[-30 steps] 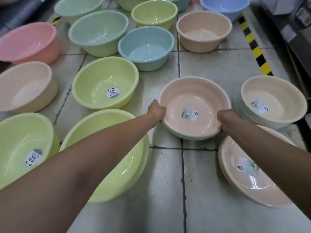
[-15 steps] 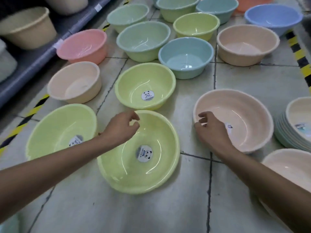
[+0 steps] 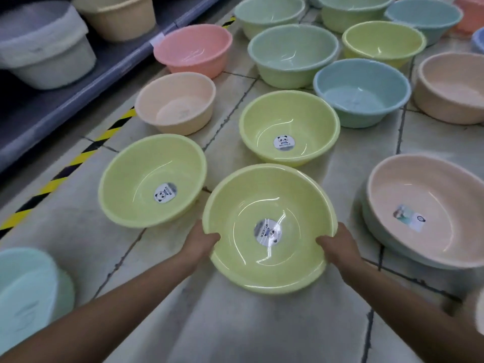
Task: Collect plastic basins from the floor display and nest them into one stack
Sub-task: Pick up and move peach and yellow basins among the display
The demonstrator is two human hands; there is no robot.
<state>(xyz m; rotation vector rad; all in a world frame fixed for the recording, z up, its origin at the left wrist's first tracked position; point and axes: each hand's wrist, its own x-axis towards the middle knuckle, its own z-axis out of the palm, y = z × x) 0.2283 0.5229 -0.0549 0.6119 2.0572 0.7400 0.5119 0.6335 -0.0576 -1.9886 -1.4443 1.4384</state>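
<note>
Item: yellow-green basin (image 3: 269, 203), just left of the peach basin (image 3: 429, 195). Grip: your left hand (image 3: 201, 243) and right hand (image 3: 337, 247) clamp its opposite rims, thumbs hooked inside, remaining fingers hidden beneath.

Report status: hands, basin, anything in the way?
Left hand and right hand grip the green basin by its near rim. Pink basin on the right, apart. Nothing blocking.

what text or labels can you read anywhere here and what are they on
"MEISIER": panda sticker in the held green basin.
"MEISIER": panda sticker in the left green basin.
"MEISIER": panda sticker in the middle green basin.
Blurred, unreadable: label in the peach basin; shelf tag.
</note>
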